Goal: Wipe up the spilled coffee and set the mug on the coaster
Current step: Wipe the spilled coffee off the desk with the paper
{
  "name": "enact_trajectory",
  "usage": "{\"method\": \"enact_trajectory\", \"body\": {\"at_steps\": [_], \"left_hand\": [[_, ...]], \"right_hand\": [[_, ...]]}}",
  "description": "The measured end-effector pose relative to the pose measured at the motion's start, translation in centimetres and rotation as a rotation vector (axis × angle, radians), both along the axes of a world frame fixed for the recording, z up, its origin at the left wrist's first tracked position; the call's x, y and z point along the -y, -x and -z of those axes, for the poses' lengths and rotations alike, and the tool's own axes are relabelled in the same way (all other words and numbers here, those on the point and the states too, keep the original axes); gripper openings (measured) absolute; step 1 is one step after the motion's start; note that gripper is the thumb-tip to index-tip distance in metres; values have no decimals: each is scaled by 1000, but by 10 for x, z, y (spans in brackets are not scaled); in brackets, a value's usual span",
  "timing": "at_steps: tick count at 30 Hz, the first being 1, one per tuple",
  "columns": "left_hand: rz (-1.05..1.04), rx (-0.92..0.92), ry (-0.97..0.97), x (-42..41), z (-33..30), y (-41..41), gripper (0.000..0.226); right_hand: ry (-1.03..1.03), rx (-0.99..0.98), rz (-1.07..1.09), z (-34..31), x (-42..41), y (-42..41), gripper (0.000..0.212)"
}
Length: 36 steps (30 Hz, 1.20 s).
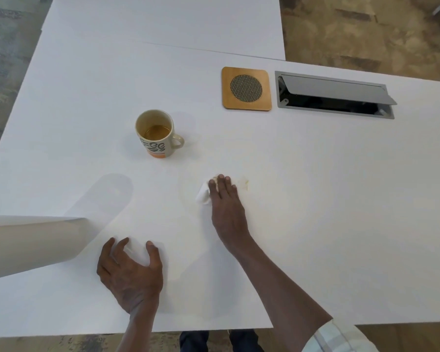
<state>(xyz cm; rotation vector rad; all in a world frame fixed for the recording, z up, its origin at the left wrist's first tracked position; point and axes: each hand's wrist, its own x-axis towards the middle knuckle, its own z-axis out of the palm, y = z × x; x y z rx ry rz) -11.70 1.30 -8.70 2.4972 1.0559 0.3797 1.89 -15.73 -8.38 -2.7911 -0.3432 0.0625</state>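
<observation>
A cream mug (156, 134) with a dark pattern and an orange base stands upright on the white table (315, 224), some brown coffee inside, its handle pointing right. The square wooden coaster (246, 88) with a round mesh centre lies bare to the mug's far right. My right hand (225, 201) presses flat on a crumpled white paper towel (203, 196), which sticks out to the left of the fingers. A faint brown coffee smear (244, 183) shows just right of the fingertips. My left hand (131, 273) rests nearer the table's front edge, its fingers curled over another white piece of paper towel (137, 251).
A paper towel roll (31, 245) lies at the left edge near my left hand. A grey metal cable hatch (334, 95) with its lid tilted open is set into the table right of the coaster. A seam (203, 50) joins a second table behind.
</observation>
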Motion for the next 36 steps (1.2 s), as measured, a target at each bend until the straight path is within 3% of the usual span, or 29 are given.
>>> {"method": "enact_trajectory", "body": {"at_steps": [5,10,15,19,24,27,31,36], "left_hand": [[-8,-13,7,0,-1,0,53],[-15,-18,11,0,-1,0,53],[-25,-32,17,-1,-1,0,54],[-31,-43,52,0,-5,-2,62],[3,-130,56,-1,-4,-1,74],[18,-166,53,-2,-2,0,77],[23,-170,43,-2,-1,1,77],[16,-169,38,-1,-2,-1,77]], "right_hand": [[17,58,113,6,45,7,48],[8,7,256,8,44,-37,51],[-52,28,81,10,-5,-38,56],[-39,-9,-107,8,10,8,56],[-47,66,93,8,70,1,46],[-80,58,154,4,56,-32,47],[-90,38,-18,7,22,-23,53],[-27,50,-194,4,64,25,53]]}}
